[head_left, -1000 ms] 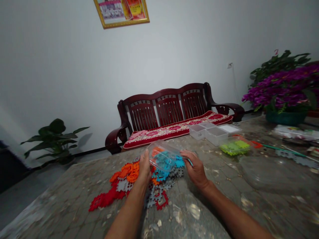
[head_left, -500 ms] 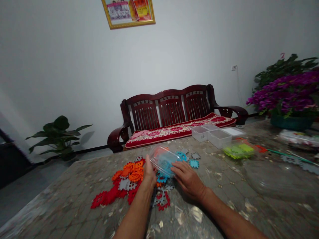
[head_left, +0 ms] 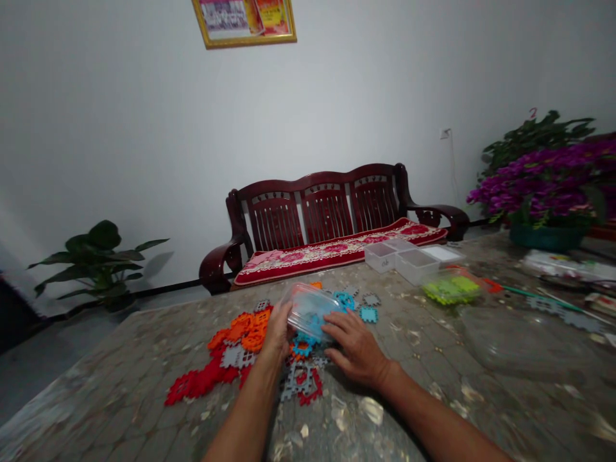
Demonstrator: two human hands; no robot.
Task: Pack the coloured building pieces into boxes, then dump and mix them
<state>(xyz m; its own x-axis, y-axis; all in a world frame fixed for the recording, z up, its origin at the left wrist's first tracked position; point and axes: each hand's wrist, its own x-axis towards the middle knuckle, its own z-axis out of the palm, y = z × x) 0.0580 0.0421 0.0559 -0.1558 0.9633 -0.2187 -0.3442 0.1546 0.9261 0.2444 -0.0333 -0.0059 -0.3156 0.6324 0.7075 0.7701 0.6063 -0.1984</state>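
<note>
My left hand (head_left: 278, 335) grips the left end of a clear plastic box (head_left: 310, 309) that holds blue puzzle-like pieces and is tilted low over the table (head_left: 144, 398). Beside the box's right end, my right hand (head_left: 355, 350) lies with its fingers spread over blue pieces (head_left: 302, 346), palm down. Orange pieces (head_left: 243, 327), red pieces (head_left: 197, 382) and grey pieces (head_left: 298, 378) are scattered under and left of my hands. Two more blue pieces (head_left: 368, 314) lie just beyond the box.
Empty clear boxes (head_left: 409, 258) and a box of green pieces (head_left: 450, 287) stand at the back right. Purple flowers in a pot (head_left: 548, 192) sit at the far right. A wooden bench (head_left: 332, 224) and a floor plant (head_left: 96, 263) stand beyond the table.
The box came down from a raised tilt toward the table. My right hand moved from the box's right edge down onto the blue pieces, fingers flattening out.
</note>
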